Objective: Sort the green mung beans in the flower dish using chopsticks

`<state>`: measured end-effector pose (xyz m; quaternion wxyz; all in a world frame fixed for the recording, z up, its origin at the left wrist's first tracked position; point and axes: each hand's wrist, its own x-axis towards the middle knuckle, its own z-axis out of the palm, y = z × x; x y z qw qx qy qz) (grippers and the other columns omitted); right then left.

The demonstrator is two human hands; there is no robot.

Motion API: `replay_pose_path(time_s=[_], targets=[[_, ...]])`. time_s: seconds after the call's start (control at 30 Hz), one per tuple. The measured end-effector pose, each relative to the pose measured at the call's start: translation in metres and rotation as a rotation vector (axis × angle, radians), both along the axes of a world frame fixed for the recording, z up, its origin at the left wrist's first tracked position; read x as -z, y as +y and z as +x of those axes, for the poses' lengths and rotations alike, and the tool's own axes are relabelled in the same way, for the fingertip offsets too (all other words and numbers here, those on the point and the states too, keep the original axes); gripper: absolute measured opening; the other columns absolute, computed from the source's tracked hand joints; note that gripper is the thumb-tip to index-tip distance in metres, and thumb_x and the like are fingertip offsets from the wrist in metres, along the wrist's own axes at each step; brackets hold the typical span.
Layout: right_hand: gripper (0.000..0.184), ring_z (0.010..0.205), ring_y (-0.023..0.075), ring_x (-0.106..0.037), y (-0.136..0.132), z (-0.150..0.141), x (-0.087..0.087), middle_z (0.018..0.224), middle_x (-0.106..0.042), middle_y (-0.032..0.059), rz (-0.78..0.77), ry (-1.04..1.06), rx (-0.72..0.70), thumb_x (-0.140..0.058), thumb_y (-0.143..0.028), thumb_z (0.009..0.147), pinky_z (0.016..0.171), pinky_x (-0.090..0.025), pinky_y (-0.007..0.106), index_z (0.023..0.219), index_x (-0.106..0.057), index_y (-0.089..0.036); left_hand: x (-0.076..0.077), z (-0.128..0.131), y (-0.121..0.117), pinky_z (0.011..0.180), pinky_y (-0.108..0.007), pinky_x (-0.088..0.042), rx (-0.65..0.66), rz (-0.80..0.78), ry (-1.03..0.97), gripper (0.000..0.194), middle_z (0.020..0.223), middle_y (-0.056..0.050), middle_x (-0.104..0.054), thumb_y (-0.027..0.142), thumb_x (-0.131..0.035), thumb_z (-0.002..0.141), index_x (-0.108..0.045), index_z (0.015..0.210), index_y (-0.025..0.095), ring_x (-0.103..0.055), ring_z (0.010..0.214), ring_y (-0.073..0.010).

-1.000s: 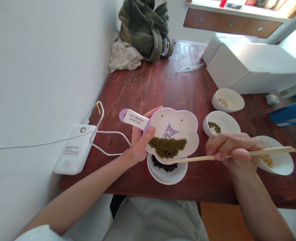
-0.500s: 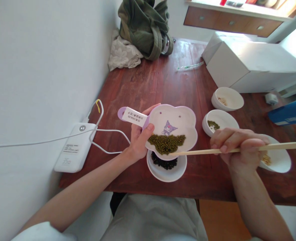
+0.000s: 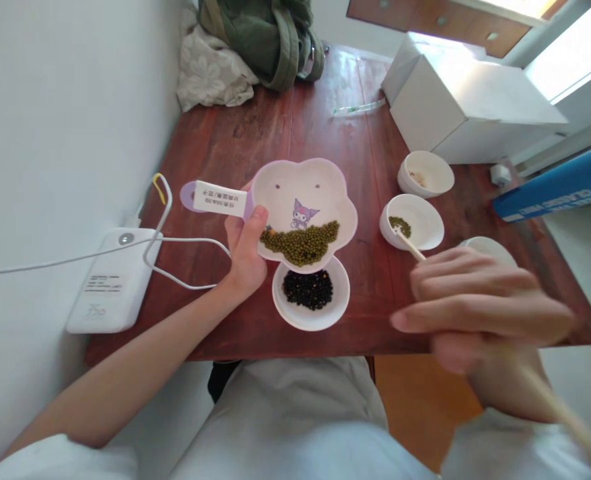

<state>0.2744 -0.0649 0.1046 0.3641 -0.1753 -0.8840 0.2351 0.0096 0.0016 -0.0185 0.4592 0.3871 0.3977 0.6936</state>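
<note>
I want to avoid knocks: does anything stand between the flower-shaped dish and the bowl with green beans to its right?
Nothing visible stands between the dish, held in the left hand, and that bowl. The chopsticks in the right hand cross the bowl's near side, outside that gap.

Bare hands [image 3: 248,260], bare forearms [image 3: 170,350]; pale, loose sleeves [image 3: 70,460]; light grey, softly creased clothing [image 3: 305,393] below.

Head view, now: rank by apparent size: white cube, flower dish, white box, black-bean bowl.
1. White box
2. Flower dish, raised nearer the camera, so true size unsure
3. Black-bean bowl, partly hidden by the dish
4. White cube
</note>
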Motion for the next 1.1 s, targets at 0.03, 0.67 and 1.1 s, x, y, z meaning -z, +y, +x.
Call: replay_pose_path(time_s=[0.03, 0.67, 1.1], targets=[[0.017, 0.051, 0.0124, -0.055, 0.000, -0.006, -0.004, 0.065, -0.064, -0.0031, -0.010, -0.175, -0.003, -0.066, -0.032, 0.112, 0.054, -0.038, 0.032, 0.113, -0.079, -0.021, 0.003, 0.000, 0.001, 0.105, -0.040, -0.062, 0.006, 0.001, 0.009, 0.031, 0.108, -0.001, -0.081, 0.059, -0.079, 0.097, -0.077, 0.101, 0.028, -0.074, 0.124, -0.0275], [0.021, 0.068, 0.0214, -0.073, 0.023, -0.068, 0.000, 0.080, -0.081, 0.0060, -0.105, -1.098, 0.039, -0.065, -0.004, 0.094, 0.061, -0.019, 0.036, 0.085, -0.074, -0.020, 0.010, -0.003, 0.004, 0.107, -0.040, -0.062, 0.028, 0.084, 0.057, 0.040, 0.120, -0.005, -0.080, 0.065, -0.073, 0.099, -0.078, 0.114, 0.028, -0.075, 0.120, -0.0274], [0.018, 0.076, 0.0246, -0.079, 0.021, -0.083, 0.015, 0.087, -0.084, 0.0063, -0.156, -1.151, 0.020, -0.069, -0.005, 0.096, 0.061, -0.024, 0.036, 0.090, -0.078, -0.020, 0.011, -0.005, 0.005, 0.107, -0.038, -0.062, 0.037, 0.151, 0.045, 0.032, 0.118, -0.003, -0.079, 0.059, -0.073, 0.104, -0.081, 0.113, 0.029, -0.075, 0.123, -0.0249]])
